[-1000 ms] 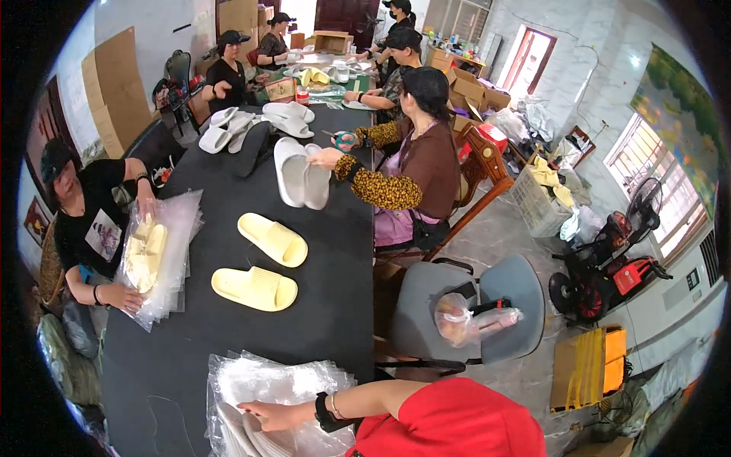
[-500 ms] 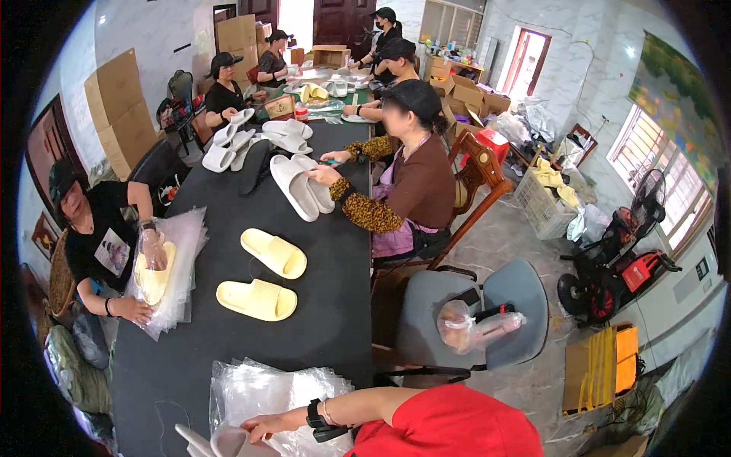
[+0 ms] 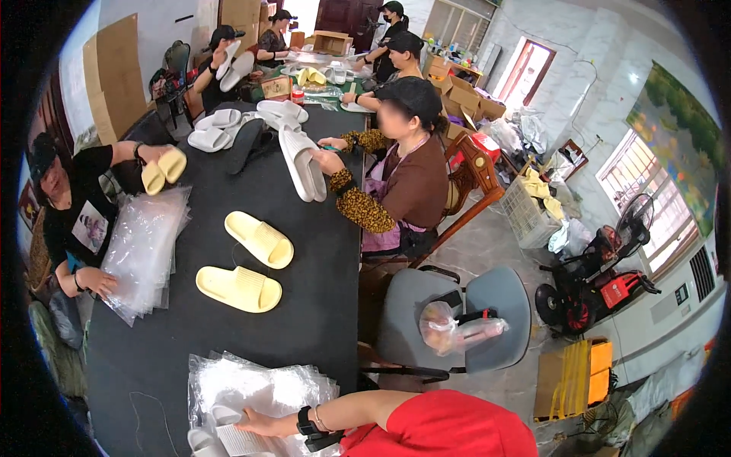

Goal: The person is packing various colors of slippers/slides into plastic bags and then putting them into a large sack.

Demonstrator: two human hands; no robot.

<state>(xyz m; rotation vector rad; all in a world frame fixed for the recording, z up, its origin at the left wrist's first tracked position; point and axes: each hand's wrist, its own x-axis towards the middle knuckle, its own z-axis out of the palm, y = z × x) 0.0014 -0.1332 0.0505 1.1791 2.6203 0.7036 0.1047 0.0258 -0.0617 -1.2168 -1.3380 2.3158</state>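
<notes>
One hand (image 3: pixel 255 421) of the person is reaching in from the lower edge on a bare forearm with a black watch (image 3: pixel 306 420) and a thin bracelet at the wrist, the red sleeve (image 3: pixel 442 426) bulging behind it; which of the two hands it is cannot be told from this view, and the other is not showing; the fingers are lying spread and flat, pressing down on a white slipper (image 3: pixel 228 436) that is sitting on top of a stack of clear plastic bags (image 3: pixel 259 388); a second white slipper (image 3: pixel 199 442) is lying just beside the fingertips, toward the lower edge; the stack is resting on the black surface (image 3: pixel 320 305) directly under the hand; well beyond the fingertips, up the surface, two pale yellow slippers (image 3: pixel 240 288) are lying side by side, apart from each other; further off to the left of the hand a co-worker in a black shirt is pressing a palm on another pile of clear bags (image 3: pixel 145 251) and lifting a yellow pair (image 3: pixel 164 169); across from that, a person in a brown top is handling a white pair (image 3: pixel 303 164); to the right of the forearm a grey chair (image 3: pixel 487 305) is carrying a knotted plastic bag (image 3: pixel 449 331).
</notes>
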